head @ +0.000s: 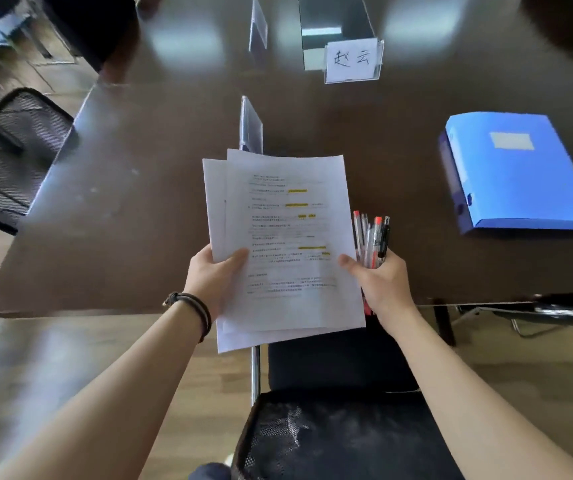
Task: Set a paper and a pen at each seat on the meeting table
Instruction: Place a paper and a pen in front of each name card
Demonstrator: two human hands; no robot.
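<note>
I hold a stack of printed papers with yellow highlights over the near edge of the dark meeting table. My left hand grips the stack's lower left, thumb on top. My right hand holds a bundle of several pens, red and black capped, and its thumb presses the top sheet's right edge. The papers hide the table surface directly beneath them.
A blue file box lies on the table at right. A clear name card holder with handwriting stands at the far middle; two more holders stand edge-on. A black mesh chair is right below me, another chair at left.
</note>
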